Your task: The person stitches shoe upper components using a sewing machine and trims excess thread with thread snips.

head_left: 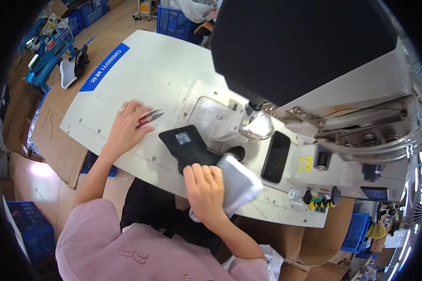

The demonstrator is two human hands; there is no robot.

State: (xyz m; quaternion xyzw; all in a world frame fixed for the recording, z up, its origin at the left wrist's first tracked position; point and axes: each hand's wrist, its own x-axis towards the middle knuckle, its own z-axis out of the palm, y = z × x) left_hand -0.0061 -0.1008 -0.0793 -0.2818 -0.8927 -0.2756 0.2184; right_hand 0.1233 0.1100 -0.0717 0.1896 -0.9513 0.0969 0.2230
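My right hand (pixel 204 191) is closed round the middle of a soft black-and-white fabric piece (pixel 188 146) at the table's near edge. Its black part carries a small printed label patch and points to the left. The whitish part hangs to the right of my fingers and is slightly blurred. My left hand (pixel 128 125) is blurred, its thumb and fingers apart beside red-handled thread snips (pixel 147 118) on the white table. The snips look sharp while the hand is smeared, and part of their handle is hidden by it.
A sewing machine (pixel 305 51) with a black head stands over the white table (pixel 164 61). A black phone (pixel 276 157) lies on its right side, near small screwdrivers (pixel 321 200). A similar fabric piece (pixel 72 68) rests on cardboard at the left. Blue crates (pixel 173 23) stand on the floor.
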